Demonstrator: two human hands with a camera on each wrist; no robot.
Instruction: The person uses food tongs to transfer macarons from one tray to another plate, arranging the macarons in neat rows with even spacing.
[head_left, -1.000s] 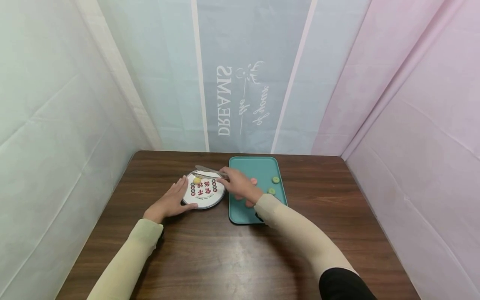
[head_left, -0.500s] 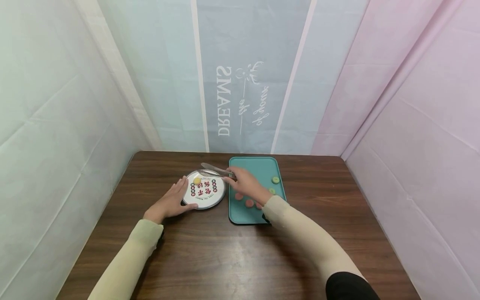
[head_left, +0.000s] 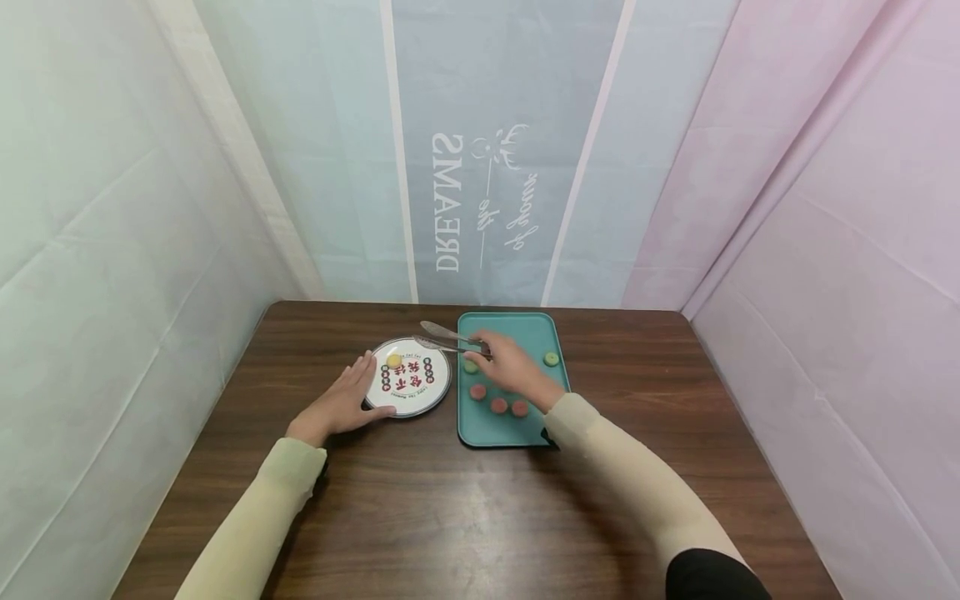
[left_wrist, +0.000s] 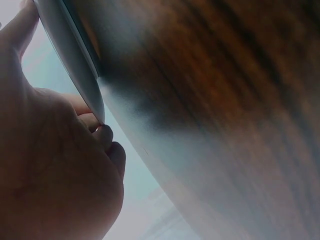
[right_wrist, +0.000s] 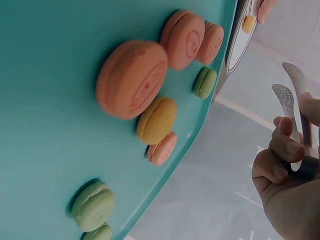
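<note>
My left hand (head_left: 341,402) rests against the left rim of a white plate (head_left: 420,400) with red lettering. Its fingers lie fairly straight along the edge and its thumb is spread toward the near side. A yellow macaron (head_left: 393,362) sits on the plate near the fingertips. My right hand (head_left: 510,364) holds metal serving tongs (right_wrist: 295,90) with perforated ends; their ends are apart with nothing between them. It hovers over a teal tray (head_left: 487,432) bearing pink macarons (right_wrist: 132,80), green macarons (right_wrist: 95,206) and a yellow macaron (right_wrist: 157,120), which the hand hides in the head view.
The plate and the tray stand side by side on a dark wooden table (head_left: 420,508). A fabric backdrop (head_left: 345,167) hangs behind the table, and pale cloth walls (head_left: 840,275) rise at both sides.
My right hand has moved right with the tongs, from over the plate to over the tray's left part. Pink macarons have come into view below it. My left hand has stayed at the plate.
</note>
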